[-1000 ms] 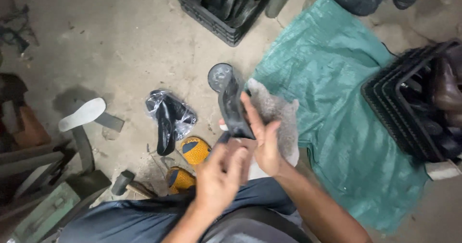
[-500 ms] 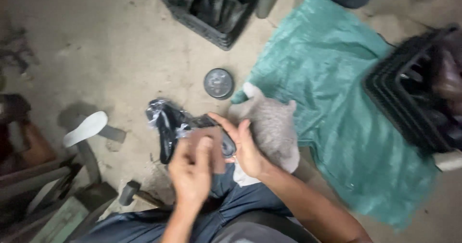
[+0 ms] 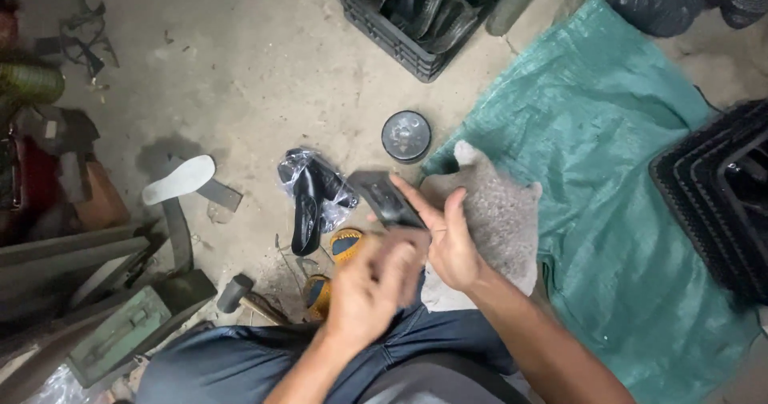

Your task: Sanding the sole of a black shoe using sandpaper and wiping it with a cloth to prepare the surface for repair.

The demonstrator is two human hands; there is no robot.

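Head view looks down on a concrete floor (image 3: 264,68) where the person sits with both hands over the lap. The right hand (image 3: 448,240) holds a dark shoe sole (image 3: 386,198) from beneath, its fingers stretched up along the sole's edge and closed on it. The left hand (image 3: 370,286) is motion-blurred just below the sole; whether its fingers are together or apart cannot be told.

Just left of the sole lies a clear plastic bag (image 3: 308,182) with a black shoe (image 3: 305,208) on it. A round dark tin (image 3: 406,136) sits on the floor above the hands, near the edge of a green woven sheet (image 3: 608,172). A grey fuzzy cloth (image 3: 500,216) lies on that sheet, touching the right hand's back. Two small yellow-rimmed tins (image 3: 346,244) sit beside the left hand. A white insole (image 3: 179,179) lies well to the left, and a hammer (image 3: 234,294) rests near the knee. Black crates (image 3: 400,44) stand at the top and at the right.
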